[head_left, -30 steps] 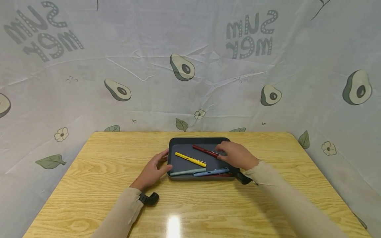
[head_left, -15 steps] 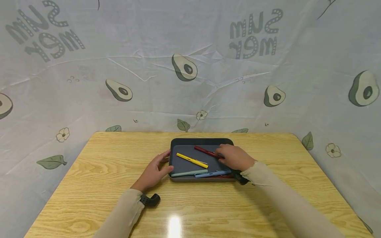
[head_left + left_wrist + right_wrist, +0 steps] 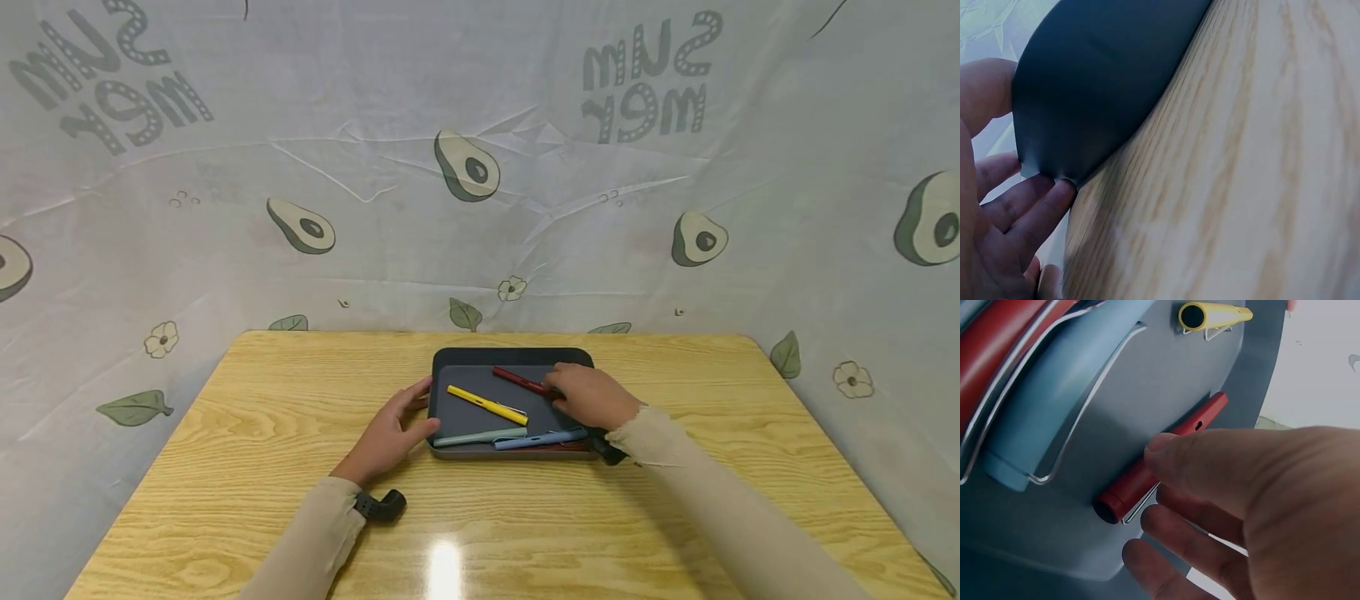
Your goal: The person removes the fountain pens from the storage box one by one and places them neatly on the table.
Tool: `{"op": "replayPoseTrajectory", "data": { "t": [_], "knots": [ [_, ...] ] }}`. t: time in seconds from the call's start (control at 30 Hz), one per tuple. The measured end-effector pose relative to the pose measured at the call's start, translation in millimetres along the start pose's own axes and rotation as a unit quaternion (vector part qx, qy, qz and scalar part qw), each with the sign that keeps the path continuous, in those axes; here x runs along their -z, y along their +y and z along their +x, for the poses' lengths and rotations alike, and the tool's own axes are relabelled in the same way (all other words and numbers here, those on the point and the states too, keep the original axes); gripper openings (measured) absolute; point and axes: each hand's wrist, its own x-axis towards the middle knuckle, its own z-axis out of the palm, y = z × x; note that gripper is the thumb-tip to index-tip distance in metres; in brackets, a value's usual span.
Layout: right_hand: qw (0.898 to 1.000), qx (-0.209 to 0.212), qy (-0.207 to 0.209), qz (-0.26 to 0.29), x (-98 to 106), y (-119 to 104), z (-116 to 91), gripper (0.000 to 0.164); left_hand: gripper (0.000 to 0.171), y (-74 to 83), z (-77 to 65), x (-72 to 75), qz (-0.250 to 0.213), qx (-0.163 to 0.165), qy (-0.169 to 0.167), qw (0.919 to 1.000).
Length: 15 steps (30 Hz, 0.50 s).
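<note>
Desk (image 3: pixel 300 375), left side: resting the left hand (image 3: pixel 386 435) against the near-left corner of the tray (image 3: pixel 510 357), with thumb and fingers apart, probably steadying best by pressing only lightly. Farther right, leaving the green pen (image 3: pixel 480 437), the yellow pen (image 3: pixel 487 405) and the blue pen (image 3: pixel 536 439) lying loose inside. Toward the tray's right end, pinching the dark red pen (image 3: pixel 517 380) between thumb and fingers of the right hand (image 3: pixel 597 396); likely doing well by keeping that pinch snug and not nudging the blue pen.
</note>
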Motion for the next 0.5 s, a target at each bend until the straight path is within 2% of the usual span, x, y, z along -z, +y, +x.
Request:
{"op": "replayPoseTrajectory", "data": {
  "t": [0.33,0.5],
  "knots": [
    [0.999,-0.001,-0.018,0.043,-2,8,4,0.019,0.072,-1.8,-0.5,0.0,-0.002,-0.003,-0.003,1.0000],
    [0.997,-0.020,-0.037,0.071,-4,14,7,0.025,0.072,0.5,-0.8,1.0,-0.007,-0.003,-0.003,1.0000]
  ]
}}
